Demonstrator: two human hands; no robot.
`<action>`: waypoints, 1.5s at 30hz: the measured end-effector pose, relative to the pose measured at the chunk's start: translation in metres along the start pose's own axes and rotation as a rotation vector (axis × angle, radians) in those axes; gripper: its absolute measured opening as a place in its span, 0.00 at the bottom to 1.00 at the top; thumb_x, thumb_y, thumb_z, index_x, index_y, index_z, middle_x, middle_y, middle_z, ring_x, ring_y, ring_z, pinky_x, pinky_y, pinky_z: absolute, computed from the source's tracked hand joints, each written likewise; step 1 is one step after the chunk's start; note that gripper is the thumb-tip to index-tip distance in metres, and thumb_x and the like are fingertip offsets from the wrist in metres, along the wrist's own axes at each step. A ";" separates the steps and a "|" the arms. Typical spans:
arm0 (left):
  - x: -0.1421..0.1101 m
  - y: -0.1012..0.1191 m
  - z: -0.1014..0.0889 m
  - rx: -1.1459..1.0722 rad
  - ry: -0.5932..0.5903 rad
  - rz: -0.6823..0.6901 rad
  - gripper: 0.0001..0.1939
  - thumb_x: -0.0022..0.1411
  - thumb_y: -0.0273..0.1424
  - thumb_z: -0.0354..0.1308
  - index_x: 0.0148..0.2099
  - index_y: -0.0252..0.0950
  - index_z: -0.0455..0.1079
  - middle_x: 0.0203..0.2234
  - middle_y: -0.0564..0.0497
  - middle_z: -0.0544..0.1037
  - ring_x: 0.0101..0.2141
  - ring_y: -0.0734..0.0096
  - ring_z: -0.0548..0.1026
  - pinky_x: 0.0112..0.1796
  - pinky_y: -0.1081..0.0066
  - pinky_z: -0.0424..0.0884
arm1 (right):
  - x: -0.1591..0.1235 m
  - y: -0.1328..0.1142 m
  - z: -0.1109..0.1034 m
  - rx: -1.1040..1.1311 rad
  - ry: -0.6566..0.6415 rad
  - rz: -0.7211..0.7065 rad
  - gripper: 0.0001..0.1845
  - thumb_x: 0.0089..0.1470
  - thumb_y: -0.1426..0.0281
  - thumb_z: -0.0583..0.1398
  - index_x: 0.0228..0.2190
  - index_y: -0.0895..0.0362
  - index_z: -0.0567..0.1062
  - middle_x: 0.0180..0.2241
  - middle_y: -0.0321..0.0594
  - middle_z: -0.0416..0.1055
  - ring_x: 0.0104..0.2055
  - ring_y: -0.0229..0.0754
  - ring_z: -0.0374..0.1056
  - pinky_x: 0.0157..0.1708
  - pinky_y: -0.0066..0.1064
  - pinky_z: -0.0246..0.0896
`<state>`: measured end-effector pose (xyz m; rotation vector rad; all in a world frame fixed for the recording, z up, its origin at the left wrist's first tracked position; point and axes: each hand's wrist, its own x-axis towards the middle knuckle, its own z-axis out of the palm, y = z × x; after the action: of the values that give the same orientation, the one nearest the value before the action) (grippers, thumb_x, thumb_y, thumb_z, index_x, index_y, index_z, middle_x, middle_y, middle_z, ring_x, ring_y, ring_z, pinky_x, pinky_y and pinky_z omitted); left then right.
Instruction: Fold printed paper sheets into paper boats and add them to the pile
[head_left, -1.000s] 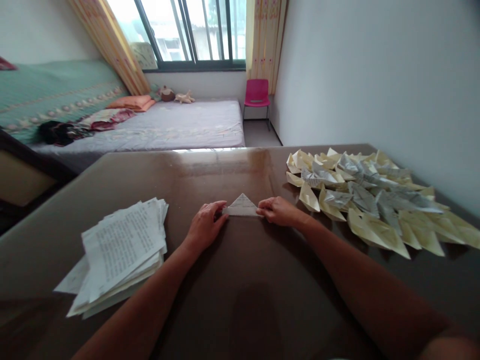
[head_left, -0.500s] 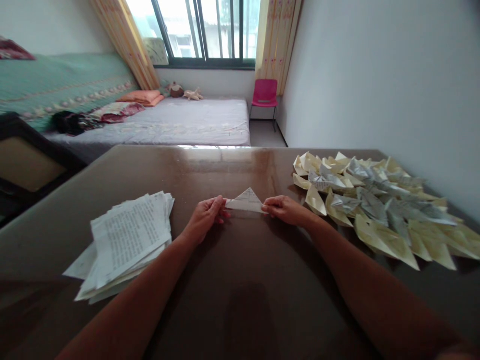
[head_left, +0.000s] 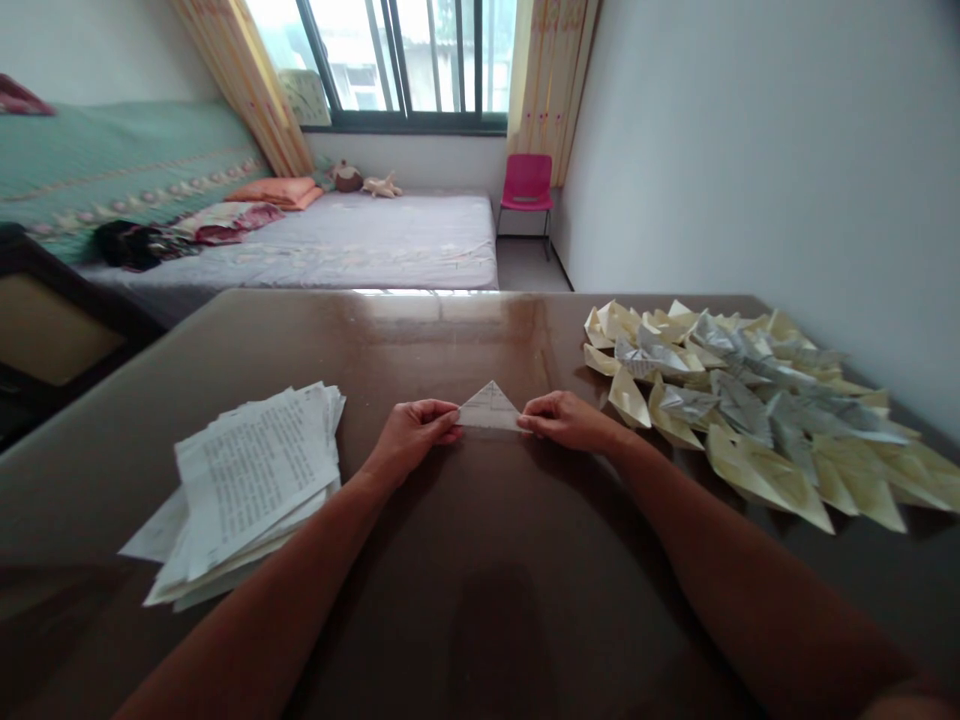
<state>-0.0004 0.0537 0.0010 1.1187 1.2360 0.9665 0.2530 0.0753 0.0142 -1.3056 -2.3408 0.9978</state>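
Between my two hands, a folded sheet of paper [head_left: 491,407] forms a flat white triangle with its peak pointing away from me. My left hand [head_left: 420,432] pinches its left corner between thumb and fingers. At the opposite corner, my right hand [head_left: 564,418] grips the paper the same way. Faint printed lines show on the triangle. Both hands are low over the middle of the brown table, and the fingertips partly cover the paper's two lower corners.
A stack of printed sheets [head_left: 251,480] lies on the brown table [head_left: 420,590] at the left. Several folded paper boats [head_left: 765,470] crowd its right side. Beyond are a bed [head_left: 420,235] and a pink chair [head_left: 527,183]; a dark wooden chair [head_left: 60,310] stands at left.
The left hand's grip has shifted on the paper's left corner, its fingers now lying closer to the peak. The right hand stays at its corner. The whole view has moved slightly.
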 end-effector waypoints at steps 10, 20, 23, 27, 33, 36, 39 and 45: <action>0.000 -0.002 0.004 0.521 0.004 0.160 0.09 0.54 0.36 0.56 0.30 0.34 0.69 0.18 0.54 0.74 0.19 0.74 0.71 0.23 0.75 0.65 | -0.003 -0.016 0.012 -0.450 0.046 0.153 0.21 0.57 0.55 0.54 0.24 0.54 0.78 0.25 0.41 0.74 0.27 0.40 0.67 0.25 0.29 0.48; -0.007 0.001 0.010 0.479 -0.149 0.204 0.10 0.56 0.37 0.57 0.32 0.34 0.69 0.19 0.56 0.71 0.19 0.77 0.69 0.22 0.77 0.64 | -0.006 -0.029 0.024 -0.382 0.187 -0.275 0.37 0.50 0.58 0.63 0.60 0.50 0.61 0.59 0.43 0.62 0.57 0.49 0.58 0.54 0.42 0.57; -0.010 0.007 0.012 0.356 -0.187 0.207 0.14 0.57 0.39 0.58 0.38 0.32 0.70 0.21 0.56 0.71 0.20 0.78 0.69 0.22 0.77 0.65 | -0.004 -0.026 0.028 -0.235 0.197 -0.287 0.32 0.52 0.63 0.63 0.57 0.54 0.65 0.57 0.46 0.64 0.56 0.47 0.61 0.55 0.41 0.58; -0.012 0.010 0.012 0.207 -0.256 0.186 0.22 0.54 0.39 0.63 0.48 0.32 0.68 0.26 0.53 0.75 0.24 0.75 0.71 0.25 0.76 0.69 | -0.002 -0.028 0.025 0.007 0.219 -0.308 0.30 0.49 0.62 0.65 0.53 0.57 0.68 0.53 0.48 0.69 0.53 0.46 0.66 0.52 0.38 0.61; -0.013 0.006 0.015 0.100 -0.284 0.212 0.23 0.52 0.39 0.64 0.48 0.33 0.69 0.32 0.49 0.77 0.32 0.69 0.75 0.28 0.74 0.72 | -0.002 -0.033 0.027 0.207 0.132 -0.289 0.27 0.52 0.66 0.62 0.54 0.57 0.68 0.48 0.44 0.72 0.44 0.42 0.70 0.42 0.31 0.65; -0.013 0.005 0.015 0.120 -0.287 0.240 0.21 0.54 0.39 0.63 0.47 0.33 0.69 0.32 0.48 0.77 0.32 0.69 0.75 0.28 0.74 0.72 | -0.001 -0.031 0.028 0.249 0.116 -0.282 0.29 0.52 0.65 0.61 0.55 0.58 0.67 0.48 0.45 0.72 0.44 0.42 0.70 0.42 0.31 0.65; -0.014 0.005 0.015 0.148 -0.306 0.257 0.20 0.56 0.38 0.61 0.48 0.33 0.68 0.34 0.48 0.77 0.33 0.68 0.75 0.29 0.74 0.72 | -0.002 -0.031 0.027 0.252 0.095 -0.275 0.28 0.54 0.67 0.59 0.55 0.59 0.66 0.46 0.44 0.72 0.41 0.41 0.70 0.40 0.30 0.66; -0.020 -0.002 0.031 0.313 -0.080 0.421 0.16 0.57 0.27 0.56 0.49 0.35 0.64 0.40 0.47 0.74 0.38 0.69 0.74 0.37 0.71 0.71 | -0.006 -0.041 0.041 0.065 0.202 -0.289 0.37 0.47 0.77 0.57 0.60 0.60 0.57 0.52 0.49 0.68 0.48 0.46 0.68 0.48 0.36 0.63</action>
<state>0.0282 0.0307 0.0031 1.6961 1.1324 1.0466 0.2086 0.0380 0.0129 -0.9591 -2.2401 0.8038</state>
